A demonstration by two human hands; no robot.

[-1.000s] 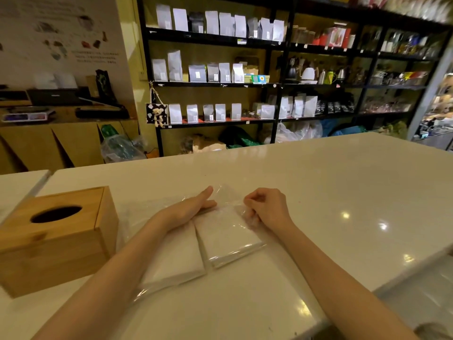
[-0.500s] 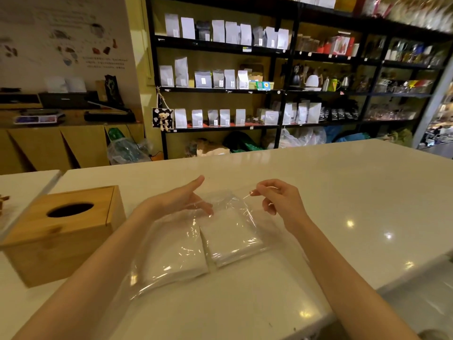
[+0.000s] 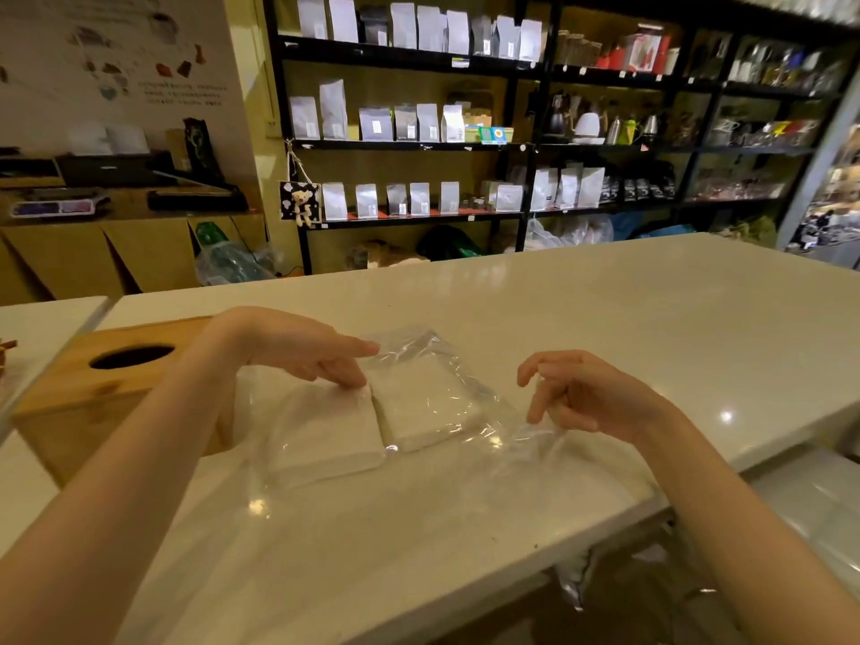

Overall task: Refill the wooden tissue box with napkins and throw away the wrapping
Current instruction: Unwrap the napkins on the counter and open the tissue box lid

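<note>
Head view: wrapping point(image 3: 446, 365) torn open, right hand point(image 3: 577, 398) pinching its film; left hand point(image 3: 307, 356) flat on napkins point(image 3: 325, 430) on counter point(image 3: 605, 318). Wooden tissue box point(image 3: 93, 393) unfilled; binning pending.

Warm, dim shop light with glare on the counter and wrap.

You're looking at a soft picture: the white counter point(image 3: 605, 328) throws back small bright spots from lamps overhead, near its right edge and in front of you. The clear wrap point(image 3: 446, 365) glints and creases with reflections, hiding detail of the napkins point(image 3: 325, 430) under it. The shelves point(image 3: 512, 146) behind are darker, smeared and out of focus, labels unreadable. Your wide lens bends the lines at the edges; the right side leans. Your forearms blur toward the bottom corners.
</note>
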